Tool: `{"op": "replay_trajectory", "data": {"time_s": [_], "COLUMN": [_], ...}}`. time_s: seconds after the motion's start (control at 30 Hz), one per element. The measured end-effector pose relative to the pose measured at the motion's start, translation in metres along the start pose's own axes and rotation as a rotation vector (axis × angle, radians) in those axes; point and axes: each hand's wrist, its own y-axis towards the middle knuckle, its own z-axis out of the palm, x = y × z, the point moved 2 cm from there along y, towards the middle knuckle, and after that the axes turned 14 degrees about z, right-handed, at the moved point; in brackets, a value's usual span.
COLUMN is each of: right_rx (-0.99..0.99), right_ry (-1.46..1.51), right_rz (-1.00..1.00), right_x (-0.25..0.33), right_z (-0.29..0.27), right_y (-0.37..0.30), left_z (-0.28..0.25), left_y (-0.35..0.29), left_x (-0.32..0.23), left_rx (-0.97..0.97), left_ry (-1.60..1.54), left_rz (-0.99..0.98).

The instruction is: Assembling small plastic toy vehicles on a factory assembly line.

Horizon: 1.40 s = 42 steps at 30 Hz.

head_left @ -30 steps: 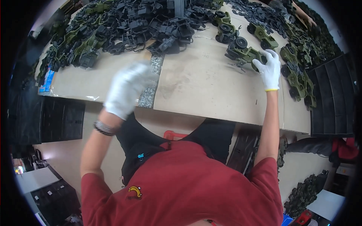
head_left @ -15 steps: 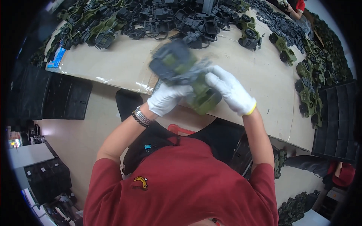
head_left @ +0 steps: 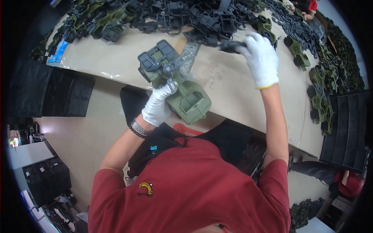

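Your left hand [head_left: 158, 104] has its grip pinching the green toy truck [head_left: 193, 101] mid-body over the desk's near edge, probably keeping its top facing you. Your right hand [head_left: 261, 60] looks pinched on a blurry dark part [head_left: 232, 47], near the far-side pile [head_left: 206, 23].

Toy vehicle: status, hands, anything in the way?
Left hand gripping green toy vehicle. Right hand pinching blurred dark part. Black parts pile beyond on table, apart from vehicle.

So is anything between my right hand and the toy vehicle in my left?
Nothing visible blocks the space between your right hand and the green toy vehicle; only the dark part that hand holds juts in.
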Motion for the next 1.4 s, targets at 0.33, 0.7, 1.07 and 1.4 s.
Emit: {"op": "replay_trajectory", "data": {"time_s": [0.33, 0.7, 1.07, 1.4], "right_rx": [0.295, 0.832, 0.372, 0.343], "right_ry": [0.094, 0.248, 0.884, 0.826], "right_rz": [0.113, -0.228, 0.373, 0.242], "right_x": [-0.046, -0.061, 0.037, 0.059], "right_z": [-0.039, -0.017, -0.047, -0.052], "right_y": [-0.119, -0.089, -0.103, -0.109], "left_z": [0.011, 0.039, 0.054, 0.071], "left_y": [0.014, 0.013, 0.017, 0.011], "left_x": [0.018, 0.006, 0.02, 0.024], "left_rx": [0.016, -0.027, -0.022, 0.02], "left_ry": [0.02, 0.054, 0.478, 0.485], "left_rz": [-0.021, -0.019, 0.221, 0.304]}}
